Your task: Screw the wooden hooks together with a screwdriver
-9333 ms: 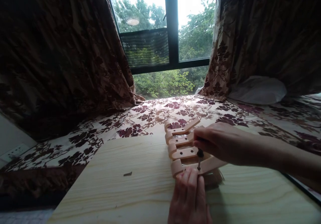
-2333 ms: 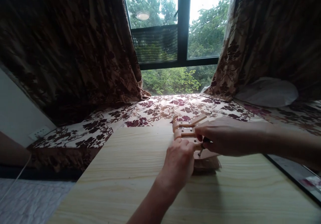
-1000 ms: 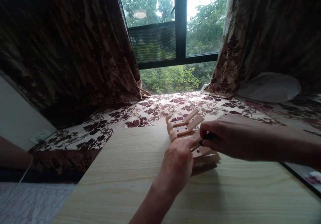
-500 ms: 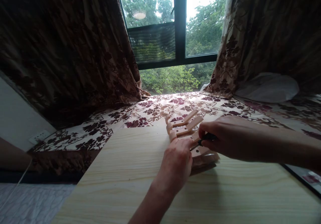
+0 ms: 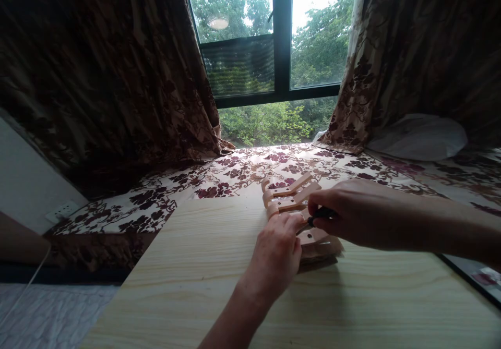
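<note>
A light wooden rack (image 5: pixel 293 202) with several bent, hook-like arms and dark screw holes lies at the far edge of the wooden board. My left hand (image 5: pixel 277 250) is closed around its near left part, fingers wrapped over the wood. In my right hand (image 5: pixel 348 211), pinched between thumb and fingers, is a small black-handled tool (image 5: pixel 323 213) that looks like a screwdriver. Its end points down and left at one of the arms, close to my left fingertips. The tip itself is hidden. Clear plastic-like film shows between the rack's arms.
The pale wooden board (image 5: pixel 188 271) fills the foreground. Behind it lies a floral cloth (image 5: pixel 242 169) on the window ledge, with patterned curtains (image 5: pixel 156 77) either side of the window. A whitish bag (image 5: pixel 418 136) rests at right. A wall socket (image 5: pixel 62 212) is at left.
The far end of the rack has shifted slightly to the right. My right hand and its tool have moved a little left; my left hand keeps its hold.
</note>
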Action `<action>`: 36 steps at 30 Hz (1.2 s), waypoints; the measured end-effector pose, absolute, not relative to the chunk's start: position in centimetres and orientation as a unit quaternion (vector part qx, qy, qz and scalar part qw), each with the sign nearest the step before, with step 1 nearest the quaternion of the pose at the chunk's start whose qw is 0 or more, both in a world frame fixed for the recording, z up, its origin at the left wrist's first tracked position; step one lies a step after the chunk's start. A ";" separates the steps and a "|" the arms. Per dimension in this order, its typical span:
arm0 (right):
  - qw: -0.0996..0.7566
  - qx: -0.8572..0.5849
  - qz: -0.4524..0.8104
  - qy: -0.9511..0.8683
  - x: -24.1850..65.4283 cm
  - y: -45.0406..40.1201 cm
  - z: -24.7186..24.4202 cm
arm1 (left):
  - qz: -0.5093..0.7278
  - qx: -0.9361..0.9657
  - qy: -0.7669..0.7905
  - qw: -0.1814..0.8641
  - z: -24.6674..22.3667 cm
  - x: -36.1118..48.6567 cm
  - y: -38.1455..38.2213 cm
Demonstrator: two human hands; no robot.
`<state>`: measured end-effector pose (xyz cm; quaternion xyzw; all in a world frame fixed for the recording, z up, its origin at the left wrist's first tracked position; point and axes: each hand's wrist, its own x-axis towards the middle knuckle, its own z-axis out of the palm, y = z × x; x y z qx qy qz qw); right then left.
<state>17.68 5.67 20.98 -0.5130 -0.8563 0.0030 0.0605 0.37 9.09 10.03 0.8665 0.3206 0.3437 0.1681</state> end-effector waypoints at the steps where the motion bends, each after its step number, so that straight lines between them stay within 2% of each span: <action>1: 0.059 -0.513 0.003 -0.856 17.6 5.7 21.1 | 0.346 0.863 0.321 0.178 10.0 0.3 9.1; 14: 0.027 -0.522 0.000 -0.853 16.7 5.6 21.4 | 0.429 0.719 0.362 0.410 8.2 -1.4 9.0; 28: -0.002 -0.492 -0.034 -0.870 15.1 5.9 22.4 | 0.495 0.660 0.383 0.415 7.3 0.2 8.5; 36: 0.022 -0.494 -0.019 -0.869 15.8 6.3 22.0 | 0.494 0.649 0.401 0.418 7.0 0.2 8.4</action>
